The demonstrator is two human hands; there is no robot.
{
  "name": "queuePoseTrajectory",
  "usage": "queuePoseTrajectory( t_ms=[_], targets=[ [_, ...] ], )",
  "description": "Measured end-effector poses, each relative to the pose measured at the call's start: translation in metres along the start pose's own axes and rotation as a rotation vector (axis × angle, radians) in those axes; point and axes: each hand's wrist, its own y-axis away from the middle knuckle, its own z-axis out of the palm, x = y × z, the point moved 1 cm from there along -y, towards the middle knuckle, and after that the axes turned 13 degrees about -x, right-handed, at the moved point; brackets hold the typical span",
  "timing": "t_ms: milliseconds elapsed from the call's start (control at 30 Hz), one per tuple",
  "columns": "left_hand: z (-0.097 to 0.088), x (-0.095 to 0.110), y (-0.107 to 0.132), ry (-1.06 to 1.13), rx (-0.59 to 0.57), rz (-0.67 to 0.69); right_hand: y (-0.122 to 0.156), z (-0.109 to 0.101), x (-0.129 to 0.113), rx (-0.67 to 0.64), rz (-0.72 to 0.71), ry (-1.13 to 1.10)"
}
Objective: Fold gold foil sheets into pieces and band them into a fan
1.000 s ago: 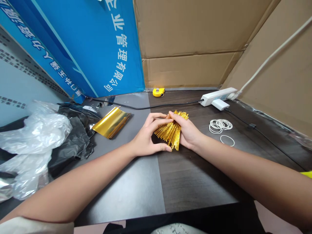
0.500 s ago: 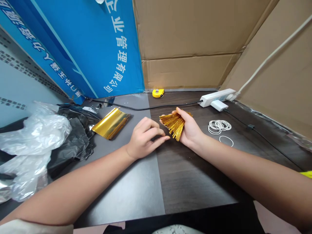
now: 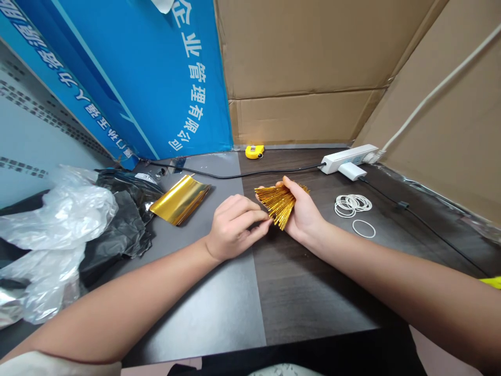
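My right hand [image 3: 303,215] holds a fanned bundle of thin gold twist ties [image 3: 278,201] above the dark table [image 3: 297,292], palm turned toward me. My left hand [image 3: 235,227] is just left of the bundle, its fingers curled and its fingertips pinching at the lower ends of the ties. A stack of gold foil bags [image 3: 180,198] lies flat to the left of my left hand.
White rubber bands [image 3: 352,202] and one loose band [image 3: 364,228] lie to the right. A white power strip [image 3: 349,159] with a black cable, and a yellow tape measure [image 3: 254,151], sit at the back. Crumpled clear and black plastic bags [image 3: 70,230] fill the left. Cardboard walls stand behind.
My right hand lifted the bundle off the table and turned it up. My left hand let go, drew back, then came in again to pinch at the ties' ends.
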Motion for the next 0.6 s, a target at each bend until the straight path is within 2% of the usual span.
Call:
queuePoseTrajectory(
  t_ms=[333,600],
  targets=[
    [-0.0007,0.0033,0.0003,0.0,0.026,-0.047,-0.001,-0.0019,0.0036,-0.019,0.005,-0.04],
    [0.0007,-0.0031,0.0035,0.0,0.039,-0.072,-0.0019,-0.0017,0.005,-0.005,0.013,-0.042]
  ],
)
